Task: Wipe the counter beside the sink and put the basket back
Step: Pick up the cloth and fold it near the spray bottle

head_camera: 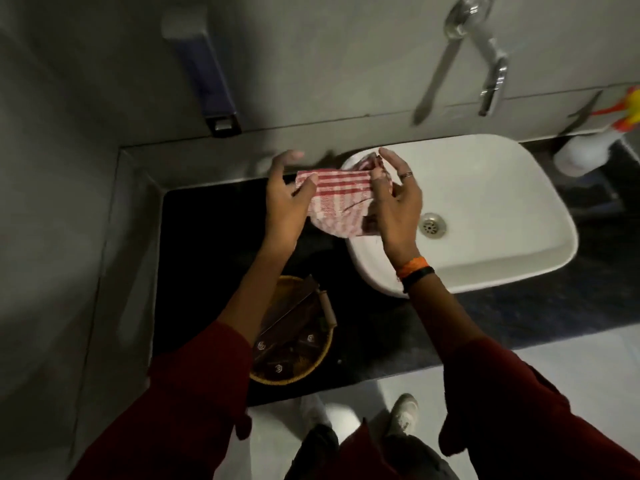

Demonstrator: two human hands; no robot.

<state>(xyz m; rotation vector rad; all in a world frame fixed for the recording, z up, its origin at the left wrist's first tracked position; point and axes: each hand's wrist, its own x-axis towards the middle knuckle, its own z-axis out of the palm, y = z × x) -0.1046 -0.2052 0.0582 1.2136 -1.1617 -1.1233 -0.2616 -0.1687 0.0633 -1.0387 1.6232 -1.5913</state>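
A red-and-white checked cloth (337,199) is held in the air between both hands, above the left rim of the white sink (485,209). My left hand (287,202) pinches its left edge with thumb and fingers. My right hand (394,202) grips the bunched right end. The black counter (214,244) lies to the left of the sink and below the cloth. A round woven basket (294,372) holding dark packets and a rolled item sits at the counter's front edge, partly hidden by my left forearm.
A chrome tap (491,81) juts from the grey wall above the sink. A dispenser (211,77) is mounted on the wall at left. A white spray bottle (588,147) with an orange-yellow trigger stands right of the sink. Shoes on the pale floor below.
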